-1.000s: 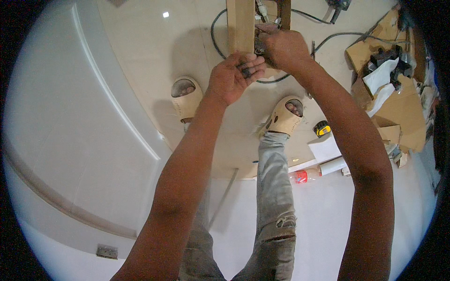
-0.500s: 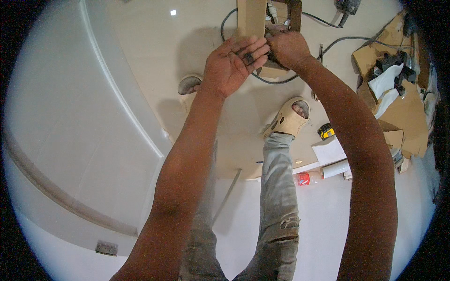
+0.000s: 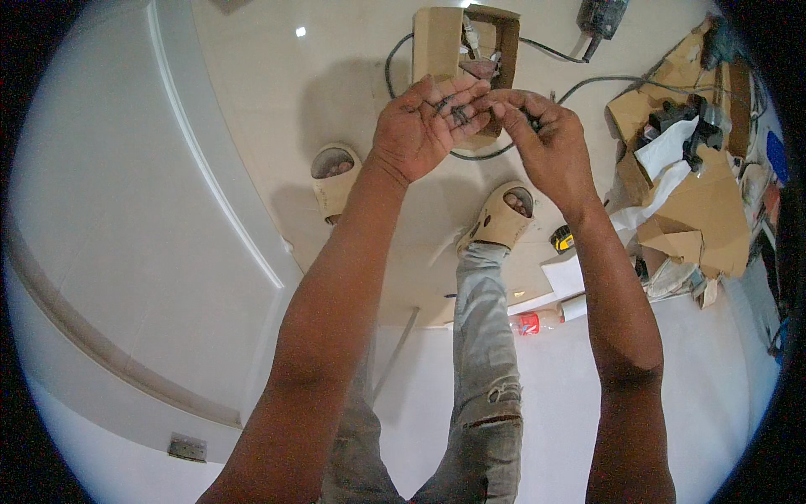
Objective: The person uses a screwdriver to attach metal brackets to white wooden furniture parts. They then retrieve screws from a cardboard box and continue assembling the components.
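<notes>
My left hand (image 3: 420,126) is turned palm up with its fingers slightly cupped. Several small dark screws (image 3: 458,114) lie across those fingers. Close on its right, my right hand (image 3: 550,139) is curled, thumb and fingertips meeting by the left fingertips. More dark screws show partly inside that curl; the fingers hide the rest. Just beyond both hands an opened cardboard box (image 3: 435,46) rests on the floor. Inside it are a pale-handled tool (image 3: 471,35) and a reddish-brown piece (image 3: 478,69); my hands cover its near part.
A black power tool (image 3: 602,17) trails a cable beyond the box. Torn cardboard (image 3: 709,197) with dark parts lies at right. A yellow-black tape measure (image 3: 562,239) and a plastic bottle (image 3: 534,322) are near my right clog (image 3: 497,223). A white door panel (image 3: 151,210) stands left.
My right hand has come out of the box and drawn up to my left fingertips, with screws in it. My left hand stays palm up. The view has shifted slightly.
</notes>
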The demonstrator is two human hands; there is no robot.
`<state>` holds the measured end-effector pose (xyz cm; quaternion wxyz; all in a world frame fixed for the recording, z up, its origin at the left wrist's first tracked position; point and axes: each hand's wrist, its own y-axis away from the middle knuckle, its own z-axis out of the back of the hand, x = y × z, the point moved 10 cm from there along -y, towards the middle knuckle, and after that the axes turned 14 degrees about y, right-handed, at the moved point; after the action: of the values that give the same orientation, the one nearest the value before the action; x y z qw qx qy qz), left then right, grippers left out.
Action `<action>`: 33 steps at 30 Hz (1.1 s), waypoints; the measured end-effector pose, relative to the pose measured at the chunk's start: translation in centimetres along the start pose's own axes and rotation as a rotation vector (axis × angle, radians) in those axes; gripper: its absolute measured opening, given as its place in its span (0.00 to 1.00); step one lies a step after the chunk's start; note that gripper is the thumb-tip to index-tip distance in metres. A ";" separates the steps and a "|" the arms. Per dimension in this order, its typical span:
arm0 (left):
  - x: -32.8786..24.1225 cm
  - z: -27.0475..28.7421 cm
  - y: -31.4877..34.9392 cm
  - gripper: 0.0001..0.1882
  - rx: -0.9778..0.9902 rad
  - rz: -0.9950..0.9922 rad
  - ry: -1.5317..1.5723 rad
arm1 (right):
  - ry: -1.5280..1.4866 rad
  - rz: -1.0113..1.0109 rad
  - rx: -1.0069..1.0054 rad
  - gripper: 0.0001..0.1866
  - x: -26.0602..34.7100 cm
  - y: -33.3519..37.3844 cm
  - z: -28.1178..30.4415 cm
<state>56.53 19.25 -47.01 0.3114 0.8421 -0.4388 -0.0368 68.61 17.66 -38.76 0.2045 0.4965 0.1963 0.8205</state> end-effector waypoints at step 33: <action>18.0 3.9 27.8 0.18 -0.586 0.517 -0.763 | 0.742 0.091 0.104 0.09 -9.6 3.4 -4.1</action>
<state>46.40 -8.07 -30.84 0.3508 0.5115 -0.6848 -0.3826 68.55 9.27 -45.81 0.0574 0.1833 0.2765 0.9416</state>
